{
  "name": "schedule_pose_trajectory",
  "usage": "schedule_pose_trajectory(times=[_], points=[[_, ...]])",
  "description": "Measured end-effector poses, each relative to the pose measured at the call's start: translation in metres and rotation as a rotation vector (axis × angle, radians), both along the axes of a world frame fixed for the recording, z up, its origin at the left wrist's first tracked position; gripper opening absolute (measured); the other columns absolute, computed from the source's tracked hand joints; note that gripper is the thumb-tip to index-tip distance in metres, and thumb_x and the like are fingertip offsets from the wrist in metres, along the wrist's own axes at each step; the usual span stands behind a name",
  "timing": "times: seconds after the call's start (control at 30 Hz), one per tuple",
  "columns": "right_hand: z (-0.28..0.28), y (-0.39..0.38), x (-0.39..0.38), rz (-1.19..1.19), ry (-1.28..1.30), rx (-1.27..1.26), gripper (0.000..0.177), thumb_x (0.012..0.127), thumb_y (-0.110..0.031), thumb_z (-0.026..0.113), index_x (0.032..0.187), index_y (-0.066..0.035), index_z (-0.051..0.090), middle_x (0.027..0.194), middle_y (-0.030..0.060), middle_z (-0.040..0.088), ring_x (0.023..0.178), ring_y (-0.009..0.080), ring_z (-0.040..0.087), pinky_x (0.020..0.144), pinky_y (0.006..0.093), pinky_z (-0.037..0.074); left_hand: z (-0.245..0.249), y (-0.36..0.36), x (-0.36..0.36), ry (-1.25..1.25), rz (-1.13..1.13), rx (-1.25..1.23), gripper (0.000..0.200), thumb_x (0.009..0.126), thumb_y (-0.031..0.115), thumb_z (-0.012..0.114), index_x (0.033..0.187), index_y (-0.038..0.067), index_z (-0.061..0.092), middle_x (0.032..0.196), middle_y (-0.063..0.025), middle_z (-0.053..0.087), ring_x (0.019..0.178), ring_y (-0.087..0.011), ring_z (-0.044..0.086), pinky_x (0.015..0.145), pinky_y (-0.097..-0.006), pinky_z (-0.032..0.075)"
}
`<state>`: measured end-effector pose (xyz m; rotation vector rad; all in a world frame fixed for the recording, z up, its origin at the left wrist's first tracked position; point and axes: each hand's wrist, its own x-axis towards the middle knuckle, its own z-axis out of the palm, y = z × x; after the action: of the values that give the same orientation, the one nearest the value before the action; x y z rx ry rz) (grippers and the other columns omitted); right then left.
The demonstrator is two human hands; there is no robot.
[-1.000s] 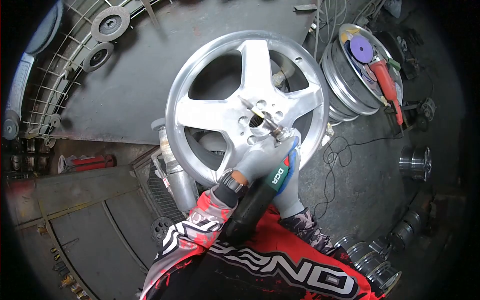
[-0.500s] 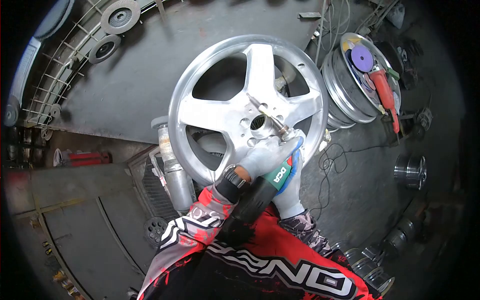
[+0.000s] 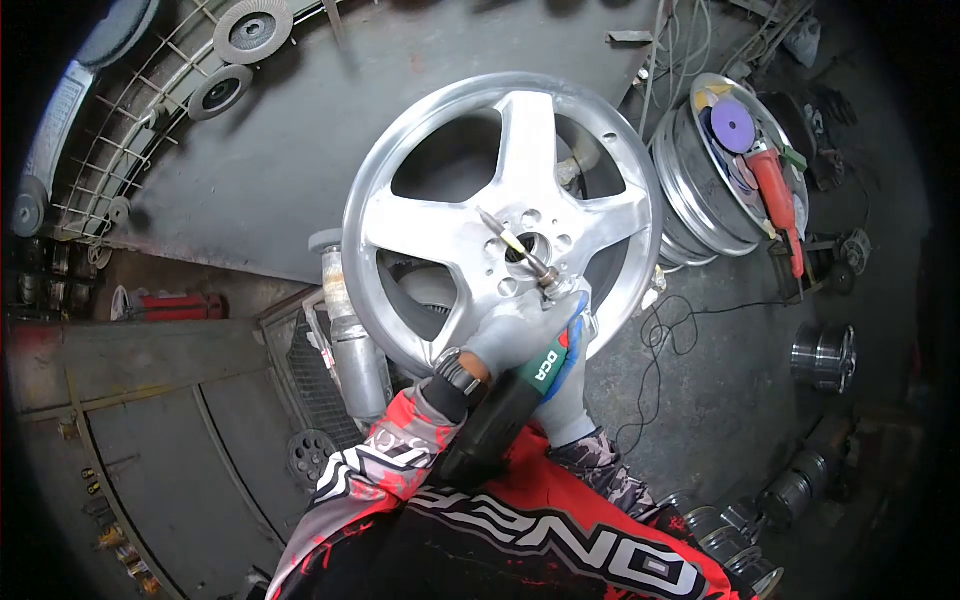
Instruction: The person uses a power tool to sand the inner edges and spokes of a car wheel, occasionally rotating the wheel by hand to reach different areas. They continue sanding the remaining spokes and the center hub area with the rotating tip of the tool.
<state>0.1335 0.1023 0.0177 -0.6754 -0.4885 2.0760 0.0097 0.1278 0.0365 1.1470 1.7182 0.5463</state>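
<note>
A silver five-spoke alloy wheel [image 3: 530,130] lies face up before me. My left hand [image 3: 512,332], in a grey glove with a watch at the wrist, is closed over the front of a green and black die grinder [image 3: 548,362]. From the right side and below, my right hand [image 3: 572,400], gloved in grey and blue, wraps the same tool. The grinder's thin shaft and pale tapered tip [image 3: 492,222] reach over the wheel's hub, overlapping the centre bore [image 3: 527,250] in this view. Bolt holes ring that bore.
At the right, an upright rim [image 3: 690,200] carries a purple disc [image 3: 733,126] and a red angle grinder [image 3: 773,190]. Flap discs [image 3: 252,30] hang on a wire rack at upper left. A cable [image 3: 655,340] loops across the floor. A grey cylinder [image 3: 358,365] stands left of the wheel.
The die grinder and both hands have shifted left and slightly down. Its tip has moved left and down across the wheel's face. My grip looks the same.
</note>
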Motion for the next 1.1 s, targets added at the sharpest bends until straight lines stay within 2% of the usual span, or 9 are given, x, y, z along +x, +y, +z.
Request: schedule_pose_trajectory(times=[0.1, 0.23, 0.3, 0.4, 0.53, 0.63, 1.0, 1.07, 1.1], points=[[-0.011, 0.007, 0.006, -0.096, -0.842, 0.788, 0.065, 0.092, -0.025, 0.067, 0.143, -0.005, 0.032, 0.137, 0.0138, 0.045, 0.127, 0.0245, 0.048, 0.109, 0.0385, 0.040, -0.001, 0.020, 0.004, 0.088, -0.295, 0.214, 0.058, 0.100, 0.052, 0.041, 0.133, 0.006, 0.055, 0.124, -0.0316, 0.059, 0.115, -0.0457, 0.058, 0.099, -0.0462, 0.044], [-0.025, 0.013, 0.010, -0.103, -0.128, 0.059, 0.070, 0.090, -0.022, 0.070, 0.144, -0.005, 0.030, 0.138, 0.0143, 0.045, 0.127, 0.0246, 0.047, 0.109, 0.0381, 0.040, 0.004, 0.028, 0.002, 0.151, -0.482, 0.198, 0.064, 0.097, 0.055, 0.043, 0.134, 0.004, 0.054, 0.128, -0.0322, 0.057, 0.118, -0.0454, 0.056, 0.101, -0.0456, 0.043], [0.010, 0.005, 0.009, -0.061, -1.067, 1.017, 0.051, 0.105, -0.032, 0.045, 0.146, -0.006, 0.030, 0.139, 0.0109, 0.044, 0.128, 0.0230, 0.046, 0.109, 0.0373, 0.039, 0.013, 0.016, 0.001, 0.061, -0.243, 0.112, 0.064, 0.097, 0.056, 0.045, 0.133, 0.003, 0.055, 0.126, -0.0314, 0.058, 0.118, -0.0447, 0.056, 0.101, -0.0450, 0.043], [-0.028, -0.003, 0.015, 0.074, -0.572, 0.518, 0.052, 0.105, -0.032, 0.045, 0.148, -0.006, 0.029, 0.141, 0.0112, 0.043, 0.129, 0.0231, 0.046, 0.110, 0.0368, 0.038, -0.009, 0.000, 0.000, -0.056, -0.038, 0.041, 0.065, 0.096, 0.056, 0.047, 0.134, 0.003, 0.054, 0.127, -0.0312, 0.058, 0.119, -0.0447, 0.056, 0.100, -0.0452, 0.044], [0.016, 0.000, 0.019, 0.059, -1.105, 0.989, 0.091, 0.081, -0.019, 0.079, 0.151, -0.006, 0.021, 0.145, 0.0176, 0.039, 0.133, 0.0262, 0.043, 0.111, 0.0392, 0.038, -0.022, -0.005, -0.002, 0.150, -0.328, 0.346, 0.066, 0.094, 0.057, 0.051, 0.128, 0.001, 0.058, 0.120, -0.0299, 0.062, 0.113, -0.0417, 0.060, 0.097, -0.0423, 0.046], [-0.003, 0.010, 0.022, 0.032, -0.907, 0.703, 0.098, 0.079, -0.025, 0.082, 0.151, -0.005, 0.019, 0.145, 0.0193, 0.039, 0.135, 0.0301, 0.043, 0.111, 0.0417, 0.038, -0.030, 0.015, 0.003, 0.150, -0.368, 0.475, 0.056, 0.097, 0.050, 0.049, 0.131, 0.006, 0.057, 0.115, -0.0286, 0.062, 0.105, -0.0409, 0.062, 0.094, -0.0420, 0.047], [-0.008, 0.003, 0.029, 0.007, -1.178, 1.136, 0.080, 0.088, -0.024, 0.073, 0.149, -0.003, 0.026, 0.141, 0.0203, 0.045, 0.128, 0.0298, 0.050, 0.107, 0.0416, 0.041, -0.001, -0.005, -0.002, -0.245, -0.111, 0.387, 0.058, 0.100, 0.051, 0.048, 0.127, 0.000, 0.059, 0.120, -0.0232, 0.063, 0.109, -0.0302, 0.063, 0.096, -0.0360, 0.046], [-0.015, 0.000, 0.024, -0.022, -0.349, 0.018, 0.073, 0.093, -0.022, 0.068, 0.148, -0.001, 0.027, 0.142, 0.0200, 0.044, 0.128, 0.0280, 0.050, 0.107, 0.0402, 0.042, 0.000, -0.009, -0.004, -0.133, -0.146, 0.301, 0.058, 0.101, 0.049, 0.048, 0.130, 0.000, 0.056, 0.120, -0.0220, 0.062, 0.112, -0.0316, 0.062, 0.096, -0.0363, 0.046], [-0.016, 0.001, 0.023, -0.018, -0.348, 0.021, 0.073, 0.093, -0.022, 0.068, 0.148, -0.001, 0.027, 0.142, 0.0200, 0.044, 0.128, 0.0280, 0.050, 0.107, 0.0402, 0.042, 0.000, -0.007, -0.004, -0.131, -0.142, 0.303, 0.058, 0.101, 0.049, 0.048, 0.130, 0.000, 0.056, 0.120, -0.0220, 0.062, 0.112, -0.0316, 0.062, 0.096, -0.0363, 0.046]])
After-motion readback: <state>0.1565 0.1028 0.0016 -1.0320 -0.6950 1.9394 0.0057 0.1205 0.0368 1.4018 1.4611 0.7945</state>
